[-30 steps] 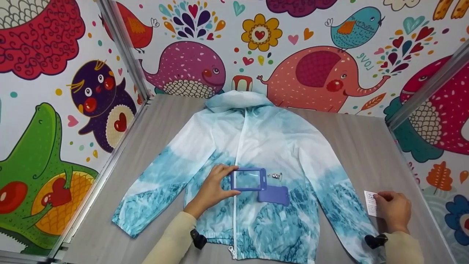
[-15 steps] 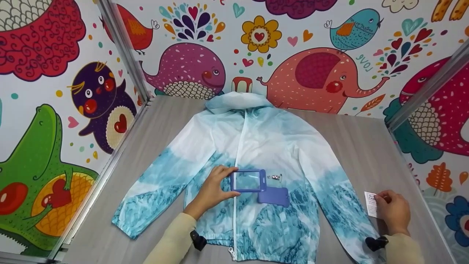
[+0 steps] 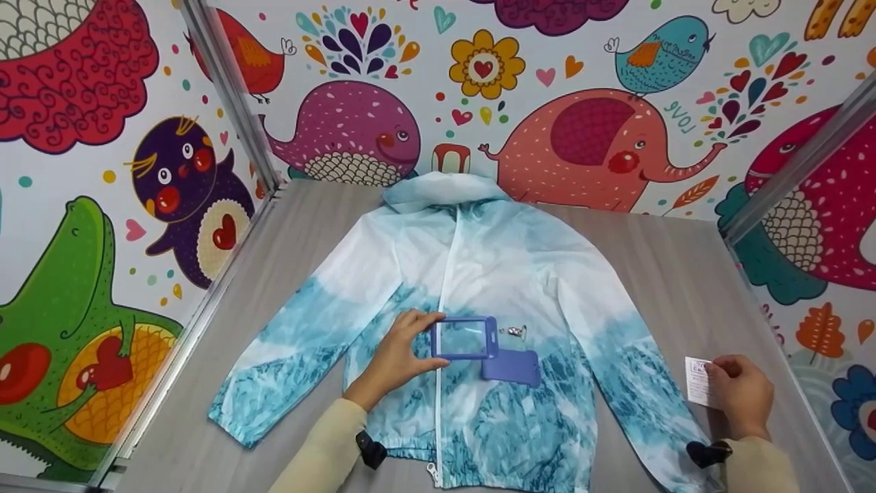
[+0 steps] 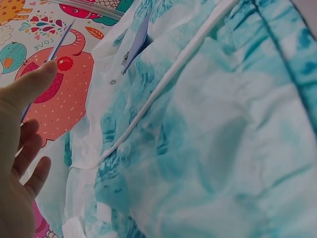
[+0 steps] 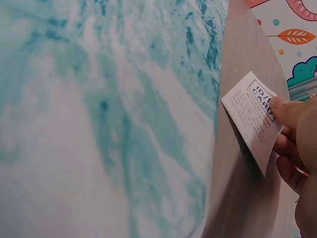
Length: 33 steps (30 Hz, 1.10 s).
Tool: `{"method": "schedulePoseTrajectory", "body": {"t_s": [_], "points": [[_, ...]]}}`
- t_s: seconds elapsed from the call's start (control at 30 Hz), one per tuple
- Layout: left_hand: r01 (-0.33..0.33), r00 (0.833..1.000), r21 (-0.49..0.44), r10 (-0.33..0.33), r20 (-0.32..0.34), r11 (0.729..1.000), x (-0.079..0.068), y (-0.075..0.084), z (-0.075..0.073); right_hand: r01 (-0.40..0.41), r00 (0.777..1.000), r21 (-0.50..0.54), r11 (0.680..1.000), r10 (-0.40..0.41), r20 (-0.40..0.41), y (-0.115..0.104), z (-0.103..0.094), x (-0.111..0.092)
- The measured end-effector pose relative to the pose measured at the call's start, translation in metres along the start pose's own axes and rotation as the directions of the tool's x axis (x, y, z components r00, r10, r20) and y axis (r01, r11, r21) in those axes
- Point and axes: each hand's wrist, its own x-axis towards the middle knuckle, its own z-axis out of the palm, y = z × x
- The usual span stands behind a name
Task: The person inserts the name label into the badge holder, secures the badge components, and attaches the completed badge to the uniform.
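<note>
A purple card holder frame (image 3: 491, 337) with a clear window is pinched at its left end by my left hand (image 3: 399, 346), above the jacket. In the left wrist view that hand (image 4: 22, 134) has its thumb along the frame's thin edge. Just below and right of the frame lies a flat purple back piece (image 3: 512, 366) on the jacket. Beside it is a small metal clip (image 3: 514, 331). Off to the right, my right hand (image 3: 742, 396) pinches a white paper card (image 3: 699, 383). The right wrist view shows "ID" and "CARD" printed on this card (image 5: 247, 111), held over the table.
A white and teal hooded jacket (image 3: 472, 267) lies spread, front up, on the wood-look table (image 3: 274, 260). Its zip is closed, with the pull (image 3: 432, 469) at the bottom hem. Cartoon-printed wall panels (image 3: 547, 68) with metal edge strips (image 3: 226, 89) enclose the back and sides.
My right hand has shifted slightly to the right with the paper card. The left hand holds the purple frame in the same place, and the pieces on the jacket have not moved.
</note>
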Motion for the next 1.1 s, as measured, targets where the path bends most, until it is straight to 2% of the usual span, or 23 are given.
{"method": "schedulePoseTrajectory", "body": {"t_s": [0.27,0.53,0.8,1.1], "points": [[-0.001,1.0,0.0,0.001,-0.006,1.0,-0.0011,-0.001,0.0003,-0.046,0.999,0.025,0.999,0.046,-0.001,-0.0014,0.0016,0.0059],[-0.003,1.0,-0.003,0.003,0.002,1.0,-0.0022,-0.0024,0.0,-0.026,0.997,-0.018,0.999,0.025,-0.071,-0.0027,0.0037,0.0057],[0.007,1.0,-0.005,-0.007,0.003,1.0,-0.003,-0.002,0.0004,-0.06,0.998,0.011,0.998,0.06,-0.033,-0.0015,0.0006,0.0019],[0.018,1.0,-0.009,-0.018,0.001,1.0,-0.0025,-0.0011,0.001,-0.013,0.998,0.017,1.0,0.014,-0.062,-0.0016,-0.0049,0.0035]]}}
